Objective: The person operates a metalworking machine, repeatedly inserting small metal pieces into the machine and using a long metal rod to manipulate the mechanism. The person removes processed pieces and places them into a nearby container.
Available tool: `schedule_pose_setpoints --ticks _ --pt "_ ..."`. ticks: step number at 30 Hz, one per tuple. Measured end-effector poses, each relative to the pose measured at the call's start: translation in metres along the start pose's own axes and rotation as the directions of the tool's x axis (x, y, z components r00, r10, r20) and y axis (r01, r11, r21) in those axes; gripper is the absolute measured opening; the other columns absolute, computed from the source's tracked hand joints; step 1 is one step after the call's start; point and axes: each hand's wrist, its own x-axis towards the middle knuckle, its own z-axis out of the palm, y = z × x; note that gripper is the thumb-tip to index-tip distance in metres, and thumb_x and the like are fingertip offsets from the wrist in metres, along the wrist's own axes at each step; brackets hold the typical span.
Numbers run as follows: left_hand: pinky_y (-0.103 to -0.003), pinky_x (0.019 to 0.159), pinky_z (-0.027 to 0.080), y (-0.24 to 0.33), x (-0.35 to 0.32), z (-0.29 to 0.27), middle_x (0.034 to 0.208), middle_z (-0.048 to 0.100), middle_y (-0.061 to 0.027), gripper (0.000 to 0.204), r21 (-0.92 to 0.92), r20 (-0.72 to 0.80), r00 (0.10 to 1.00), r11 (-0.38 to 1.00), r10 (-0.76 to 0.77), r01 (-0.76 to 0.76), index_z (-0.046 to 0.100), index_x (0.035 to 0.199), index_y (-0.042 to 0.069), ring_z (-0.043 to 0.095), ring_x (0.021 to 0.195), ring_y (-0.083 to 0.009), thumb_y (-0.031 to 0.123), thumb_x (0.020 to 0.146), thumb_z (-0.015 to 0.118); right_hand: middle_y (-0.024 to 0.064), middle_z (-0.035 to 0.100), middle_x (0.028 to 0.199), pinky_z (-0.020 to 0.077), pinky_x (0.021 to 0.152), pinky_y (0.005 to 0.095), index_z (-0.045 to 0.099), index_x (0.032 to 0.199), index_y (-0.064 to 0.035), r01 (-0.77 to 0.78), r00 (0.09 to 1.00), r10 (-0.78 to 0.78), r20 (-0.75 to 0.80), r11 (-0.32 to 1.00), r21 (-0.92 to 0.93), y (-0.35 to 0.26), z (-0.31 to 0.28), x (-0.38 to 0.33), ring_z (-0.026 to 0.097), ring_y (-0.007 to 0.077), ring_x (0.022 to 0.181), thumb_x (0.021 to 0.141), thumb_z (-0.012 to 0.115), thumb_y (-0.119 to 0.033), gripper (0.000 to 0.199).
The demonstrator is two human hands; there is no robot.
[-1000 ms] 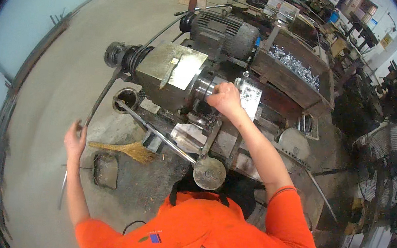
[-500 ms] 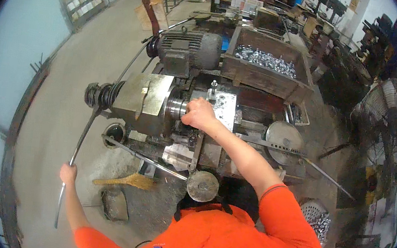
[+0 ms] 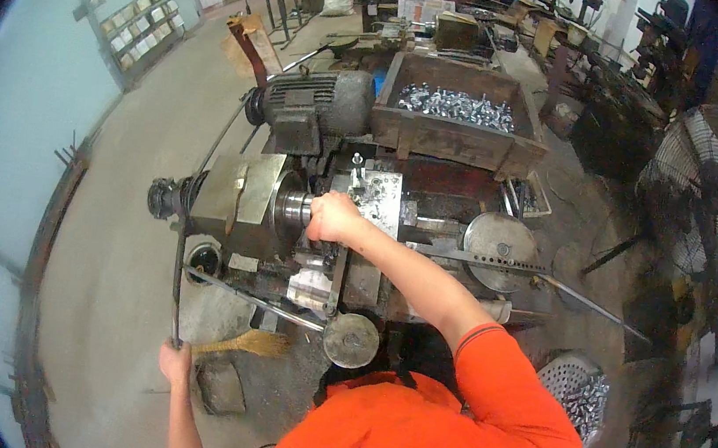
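My left hand point(image 3: 175, 362) is closed round the lower end of a long metal lever point(image 3: 178, 283). That lever runs up to the left end of the lathe headstock point(image 3: 237, 192). At the headstock's other side, my right hand point(image 3: 335, 218) presses against the front of the shiny round spindle chuck point(image 3: 293, 208), fingers curled. What those fingers hold, if anything, is hidden behind the hand. Just beyond the right hand lies a metal tool slide point(image 3: 380, 195) with an upright bolt point(image 3: 357, 164) on it.
Behind the lathe sit a motor point(image 3: 324, 101) and a wooden crate point(image 3: 457, 138) of small shiny metal parts. A second lever point(image 3: 253, 296) and a round disc point(image 3: 351, 340) are near my body. A broom point(image 3: 248, 342) lies on the floor; a fan point(image 3: 691, 187) stands at right.
My left hand has swung the lever's lower end rightward, so it now hangs nearly straight down. My right hand stays at the chuck. The whole view has shifted slightly.
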Motion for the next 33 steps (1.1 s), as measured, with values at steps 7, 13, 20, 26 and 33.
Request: schedule_pose_setpoints --ticks 7,13,20,26,33 --pt "-0.046 0.071 0.046 -0.008 -0.008 0.004 0.085 0.061 -0.0209 0.037 -0.023 0.014 0.998 0.998 0.057 -0.057 0.057 0.089 0.001 0.059 0.081 -0.038 0.03 0.07 0.067 0.0171 0.065 0.079 0.0517 0.073 0.0385 0.07 0.073 -0.008 -0.13 0.984 0.123 -0.128 0.99 -0.047 0.035 -0.082 -0.041 0.064 0.0335 0.076 0.057 0.061 -0.027 0.027" --pt "-0.045 0.074 0.046 0.006 0.041 0.014 0.093 0.061 -0.0207 0.046 0.081 0.054 0.99 0.987 0.133 -0.138 0.057 0.107 0.001 0.059 0.088 -0.0378 0.03 0.073 0.066 0.0212 0.05 0.121 0.0417 0.093 0.0407 0.062 0.108 -0.0157 -0.183 0.727 0.071 -0.683 0.979 -0.092 0.115 -0.131 -0.068 0.047 0.0362 0.111 0.058 0.065 -0.023 0.05" --pt "-0.033 0.076 0.045 0.14 -0.015 -0.02 0.083 0.062 -0.0146 0.037 -0.608 0.17 0.697 0.631 0.697 -0.483 0.055 0.115 -0.001 0.058 0.077 -0.023 0.018 0.083 0.06 0.0198 0.051 0.117 0.046 0.082 0.0413 0.06 0.098 -0.006 0.182 0.778 -0.039 -0.627 0.969 0.165 0.107 -0.032 -0.172 0.053 0.0376 0.101 0.055 0.062 -0.016 0.043" --pt "-0.037 0.06 0.046 0.188 -0.016 0.097 0.078 0.063 -0.0167 0.018 -0.328 0.192 0.412 0.454 0.891 -0.829 0.062 0.09 -0.002 0.061 0.065 -0.0302 0.013 0.083 0.058 0.0163 0.061 0.092 0.0479 0.074 0.0398 0.064 0.096 -0.0046 -0.379 0.743 0.53 -0.409 0.836 0.396 0.166 0.039 -0.352 0.059 0.0334 0.086 0.056 0.063 -0.018 0.042" --pt "-0.038 0.054 0.042 0.199 -0.019 0.114 0.063 0.059 -0.0143 0.02 -0.393 0.26 0.562 0.618 0.785 -0.681 0.059 0.078 -0.003 0.055 0.054 -0.0268 0.016 0.083 0.057 0.0152 0.059 0.105 0.0493 0.081 0.0355 0.068 0.085 -0.0066 -0.993 -0.101 0.946 -0.309 -0.115 -0.026 0.259 0.046 -0.579 0.056 0.0282 0.101 0.062 0.061 -0.033 0.036"
